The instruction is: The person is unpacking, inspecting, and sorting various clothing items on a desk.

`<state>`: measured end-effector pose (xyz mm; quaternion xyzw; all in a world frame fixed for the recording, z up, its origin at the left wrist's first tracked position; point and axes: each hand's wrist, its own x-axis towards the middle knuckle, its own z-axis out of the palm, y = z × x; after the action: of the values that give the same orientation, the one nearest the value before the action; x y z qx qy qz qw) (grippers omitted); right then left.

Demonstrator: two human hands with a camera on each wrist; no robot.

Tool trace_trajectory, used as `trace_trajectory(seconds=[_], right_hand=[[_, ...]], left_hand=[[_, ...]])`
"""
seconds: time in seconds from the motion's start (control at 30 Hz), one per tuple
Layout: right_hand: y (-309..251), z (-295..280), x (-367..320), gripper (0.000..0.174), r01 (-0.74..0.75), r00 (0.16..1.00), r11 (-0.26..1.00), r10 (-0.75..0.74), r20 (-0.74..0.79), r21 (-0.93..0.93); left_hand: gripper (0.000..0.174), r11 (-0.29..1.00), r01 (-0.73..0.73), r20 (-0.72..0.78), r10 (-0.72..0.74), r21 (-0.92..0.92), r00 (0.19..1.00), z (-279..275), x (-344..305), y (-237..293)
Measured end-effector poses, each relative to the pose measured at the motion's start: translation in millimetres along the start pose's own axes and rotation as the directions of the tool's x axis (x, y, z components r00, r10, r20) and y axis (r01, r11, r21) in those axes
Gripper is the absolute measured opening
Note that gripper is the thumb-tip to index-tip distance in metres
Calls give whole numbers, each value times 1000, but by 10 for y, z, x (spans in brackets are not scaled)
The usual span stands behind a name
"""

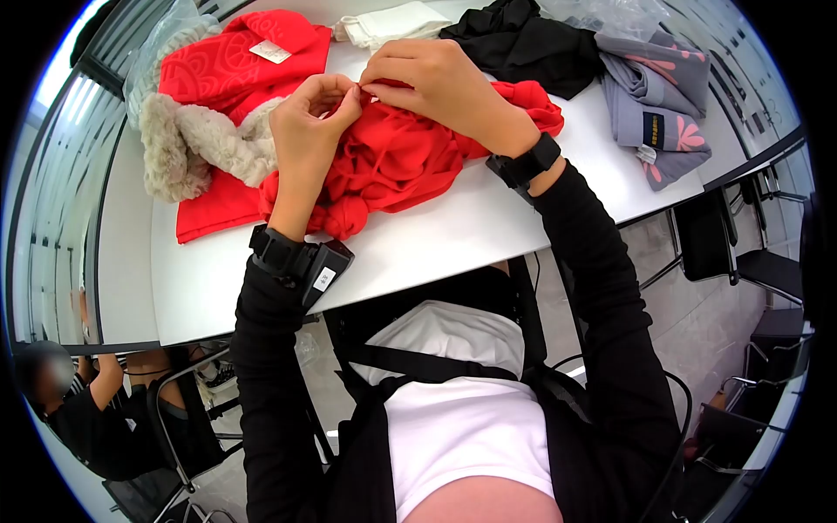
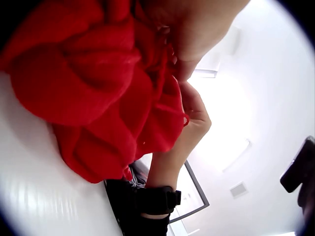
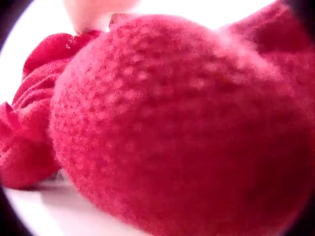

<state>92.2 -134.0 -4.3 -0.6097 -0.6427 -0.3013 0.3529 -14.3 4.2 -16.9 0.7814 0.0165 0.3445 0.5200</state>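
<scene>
A bunched red knitted cloth (image 1: 401, 161) lies on the white table, gathered in thick twisted folds. My left hand (image 1: 305, 131) pinches a bit of it at its upper edge, thumb against index finger. Right beside those fingertips, my right hand (image 1: 440, 83) reaches in from the right and pinches the same spot. Close up in the left wrist view, rounded red folds (image 2: 74, 78) sit below the two hands, with a thin red strand along them. Textured red knit (image 3: 172, 123) fills most of the right wrist view.
Left of the cloth lie a folded red textile (image 1: 235, 70) with a white tag and a fluffy beige piece (image 1: 166, 148). White cloth (image 1: 392, 23), black cloth (image 1: 532, 44) and a grey pink-patterned textile (image 1: 654, 105) line the back and right. Another person (image 1: 87, 410) sits at lower left.
</scene>
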Motion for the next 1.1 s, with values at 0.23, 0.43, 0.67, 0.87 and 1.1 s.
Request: trace_trajectory(seconds=[0.23, 0.43, 0.67, 0.87, 1.1], right_hand=[[32, 68, -16, 10, 175, 984, 954, -177, 15, -242], [-36, 62, -6, 9, 102, 994, 962, -108, -9, -252], [-66, 39, 12, 12, -355, 930, 852, 365, 48, 384], [-76, 36, 14, 12, -476, 869, 719, 474, 145, 507], [-133, -17, 42, 13, -332, 943, 882, 312, 115, 333]], left_hand=[[11, 996, 62, 23, -60, -67, 998, 14, -9, -46], [10, 987, 100, 36, -96, -123, 995, 22, -9, -88], [6, 862, 245, 130, -208, -445, 969, 13, 3, -91], [6, 904, 214, 141, -173, -369, 975, -11, -5, -41], [10, 941, 233, 282, -161, -245, 946, -118, 13, -15]])
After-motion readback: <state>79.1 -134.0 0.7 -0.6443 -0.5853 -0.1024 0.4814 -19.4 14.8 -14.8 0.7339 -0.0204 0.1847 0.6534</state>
